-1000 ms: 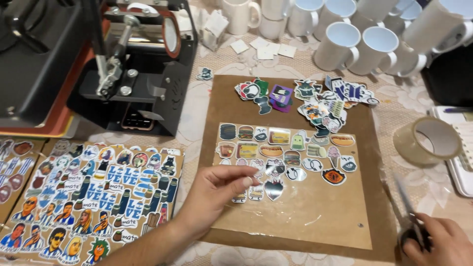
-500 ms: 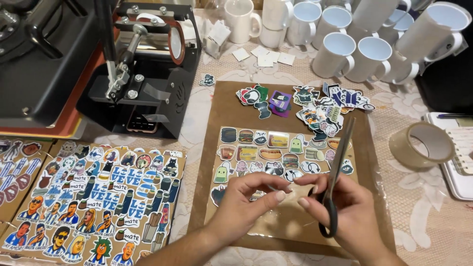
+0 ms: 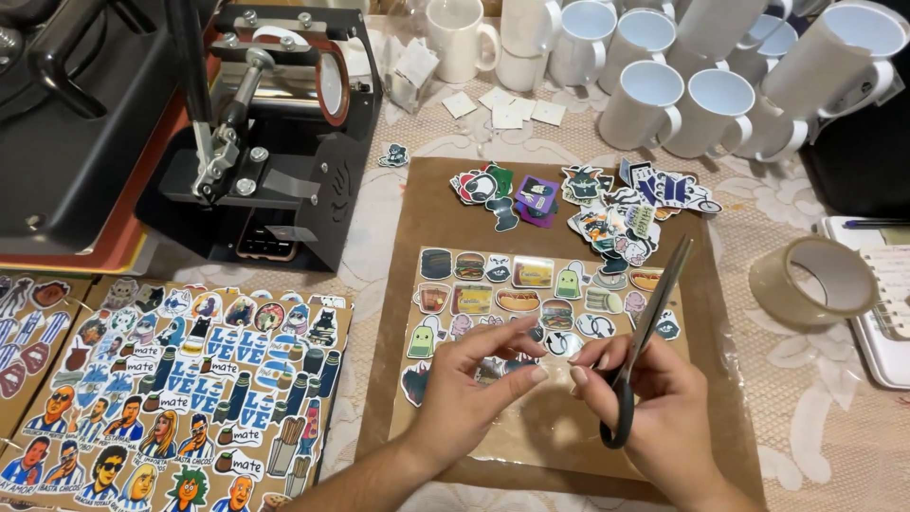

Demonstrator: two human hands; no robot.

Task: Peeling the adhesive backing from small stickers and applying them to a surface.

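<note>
Pinching sticker point(image 3: 495, 368), scissors point(image 3: 643, 327) upright.

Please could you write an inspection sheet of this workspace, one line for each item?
Surface: table with pale lace cloth, brown board on it.
Job's things: clear sheet of small colour stickers; black-handled scissors.
Clutter: loose cut stickers, white ceramic mugs, roll of clear tape, printed sticker sheets.
Grippers: left hand pinches the sticker sheet; right hand holds the scissors, blades up.
Cables: nothing seen.
Surroundings: black mug press machine.
</note>
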